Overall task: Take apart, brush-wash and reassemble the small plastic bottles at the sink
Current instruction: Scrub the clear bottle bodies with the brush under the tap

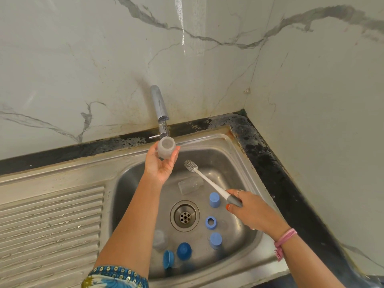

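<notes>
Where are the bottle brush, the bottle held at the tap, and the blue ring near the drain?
bottle brush [209,182]: head view, on the white shaft.
bottle at the tap [166,150]: head view, on its clear side wall.
blue ring [211,223]: head view, on its blue rim, right of the drain.

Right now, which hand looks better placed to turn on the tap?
Probably the left hand: it holds the bottle right under the tap. The right hand grips the brush lower in the sink.
</notes>
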A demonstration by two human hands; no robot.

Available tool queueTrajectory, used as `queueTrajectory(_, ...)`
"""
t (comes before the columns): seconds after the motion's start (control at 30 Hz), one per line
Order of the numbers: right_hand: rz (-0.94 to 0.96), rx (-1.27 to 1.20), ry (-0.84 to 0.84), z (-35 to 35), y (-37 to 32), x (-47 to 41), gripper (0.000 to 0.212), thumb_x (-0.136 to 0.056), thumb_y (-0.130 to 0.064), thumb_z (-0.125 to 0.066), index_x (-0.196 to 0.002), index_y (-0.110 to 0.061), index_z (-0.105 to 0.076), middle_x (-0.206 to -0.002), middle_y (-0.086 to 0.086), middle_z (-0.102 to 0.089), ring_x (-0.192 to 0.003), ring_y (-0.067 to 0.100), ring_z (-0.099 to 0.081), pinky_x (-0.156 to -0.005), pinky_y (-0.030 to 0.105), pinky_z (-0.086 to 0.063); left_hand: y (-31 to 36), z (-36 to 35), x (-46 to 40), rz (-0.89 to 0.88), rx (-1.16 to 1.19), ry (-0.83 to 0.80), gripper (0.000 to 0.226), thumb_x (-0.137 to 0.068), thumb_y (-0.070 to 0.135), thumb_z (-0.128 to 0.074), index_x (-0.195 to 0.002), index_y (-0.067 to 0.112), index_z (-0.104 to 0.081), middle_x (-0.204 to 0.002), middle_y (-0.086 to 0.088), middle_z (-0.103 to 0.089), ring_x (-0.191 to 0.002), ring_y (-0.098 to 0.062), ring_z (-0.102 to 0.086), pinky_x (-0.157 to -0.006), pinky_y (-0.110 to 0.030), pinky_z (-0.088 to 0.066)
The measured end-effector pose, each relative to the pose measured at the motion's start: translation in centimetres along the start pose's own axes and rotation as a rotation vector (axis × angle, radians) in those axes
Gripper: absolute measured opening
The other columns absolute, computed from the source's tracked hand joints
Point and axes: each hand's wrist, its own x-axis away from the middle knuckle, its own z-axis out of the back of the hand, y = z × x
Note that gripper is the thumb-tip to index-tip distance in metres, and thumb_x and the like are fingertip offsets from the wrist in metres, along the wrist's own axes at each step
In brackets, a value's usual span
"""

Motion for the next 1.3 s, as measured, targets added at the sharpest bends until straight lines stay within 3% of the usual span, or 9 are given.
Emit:
queueTrajectory(0.2, -0.01, 0.012, -0.003, -0.1, 0.2, -0.3, 0.037, -0.096, -0.029, -0.056, -0.133, -0.028, -0.05, -0.103, -0.005, -0.06, -0.09, 0.015, -0.061, -0.083, 0.031, -0.054, 1.0, -1.7, -0.9, 0.02, -0.031, -0.06, 0.031, -0.096, 0.024, -0.049, -0.116, 0.002, -0.056, -0.118, -0.021, -0.055, -0.099, -0.036, -0.061, -0.054, -0.035, -0.06)
queueTrajectory(0.4, -0.006, 0.023, 0.007, 0.0, 0.4, -0.6, 0.039, -0.096, -0.028, -0.055, -0.135, -0.029, -0.049, -0.105, -0.007, -0.058, -0.097, 0.014, -0.06, -0.088, 0.028, -0.051, 1.7, -1.9, -2.1, -0.01, -0.023, -0.051, 0.035, -0.093, 0.023, -0.048, -0.122, 0.004, -0.055, -0.123, -0.022, -0.052, -0.099, -0.036, -0.061, -0.052, -0.034, -0.059)
queueTrajectory(0.6, -0.027, 0.026, 0.005, -0.1, 0.9, -0.8, 0.038, -0.096, -0.031, -0.055, -0.134, -0.03, -0.048, -0.1, -0.009, -0.059, -0.085, 0.01, -0.059, -0.079, 0.024, -0.053, 1.8, -2.0, -2.3, -0.039, -0.02, -0.066, 0.033, -0.093, 0.023, -0.049, -0.12, 0.005, -0.054, -0.11, -0.018, -0.056, -0.097, -0.033, -0.062, -0.054, -0.034, -0.059)
queueTrajectory(0.7, -0.034, 0.023, 0.001, -0.2, 1.0, -0.8, 0.037, -0.096, -0.032, -0.056, -0.133, -0.033, -0.049, -0.098, -0.011, -0.058, -0.086, 0.011, -0.06, -0.082, 0.027, -0.055, 1.2, -2.3, -2.3, -0.061, -0.07, -0.114, 0.029, -0.094, 0.021, -0.051, -0.118, 0.005, -0.05, -0.095, -0.016, -0.059, -0.092, -0.031, -0.063, -0.06, -0.038, -0.06)
queueTrajectory(0.93, -0.026, -0.011, 0.006, 0.0, 1.1, -0.9, 0.036, -0.096, -0.031, -0.057, -0.132, -0.03, -0.051, -0.101, -0.008, -0.059, -0.088, 0.011, -0.06, -0.083, 0.025, -0.052, 1.2, -3.5, -1.2, -0.068, -0.592, -0.105, 0.033, -0.097, 0.032, -0.053, -0.126, 0.017, -0.046, -0.116, -0.017, -0.057, -0.102, -0.037, -0.065, -0.07, -0.041, -0.061)
queueTrajectory(1.0, -0.023, -0.035, 0.011, 0.3, 1.2, -0.7, 0.036, -0.096, -0.031, -0.057, -0.131, -0.03, -0.052, -0.101, -0.007, -0.061, -0.089, 0.012, -0.061, -0.086, 0.028, -0.053, 1.1, -3.1, -1.0, -0.142, -0.72, -0.089, 0.051, -0.095, 0.025, -0.057, -0.139, 0.036, -0.033, -0.119, -0.007, -0.051, -0.11, -0.035, -0.062, -0.079, -0.044, -0.059)
queueTrajectory(1.07, -0.022, -0.032, 0.014, 0.6, 1.2, -0.6, 0.036, -0.095, -0.032, -0.056, -0.131, -0.03, -0.052, -0.101, -0.007, -0.062, -0.089, 0.013, -0.063, -0.087, 0.032, -0.054, 1.0, -2.5, -0.9, -0.228, -0.811, -0.062, 0.077, -0.091, 0.019, -0.064, -0.149, 0.041, -0.019, -0.123, 0.0, -0.049, -0.112, -0.031, -0.061, -0.08, -0.041, -0.058)
queueTrajectory(1.17, -0.006, -0.014, 0.029, 0.8, 1.3, -0.2, 0.037, -0.095, -0.033, -0.056, -0.132, -0.033, -0.052, -0.102, -0.008, -0.063, -0.088, 0.013, -0.063, -0.086, 0.034, -0.054, 0.4, -1.7, -0.1, -0.352, -1.018, 0.031, 0.075, -0.083, 0.017, -0.074, -0.145, 0.03, -0.033, -0.132, -0.003, -0.049, -0.112, -0.025, -0.059, -0.077, -0.037, -0.058)
queueTrajectory(1.3, 0.022, -0.009, 0.036, 0.9, 1.1, 0.5, 0.039, -0.095, -0.033, -0.056, -0.134, -0.033, -0.051, -0.104, -0.007, -0.063, -0.088, 0.012, -0.062, -0.086, 0.033, -0.053, 0.1, -0.6, 1.4, -0.629, -1.29, 0.088, 0.063, -0.077, 0.019, -0.08, -0.132, 0.023, -0.05, -0.13, -0.005, -0.049, -0.111, -0.022, -0.054, -0.09, -0.04, -0.054)
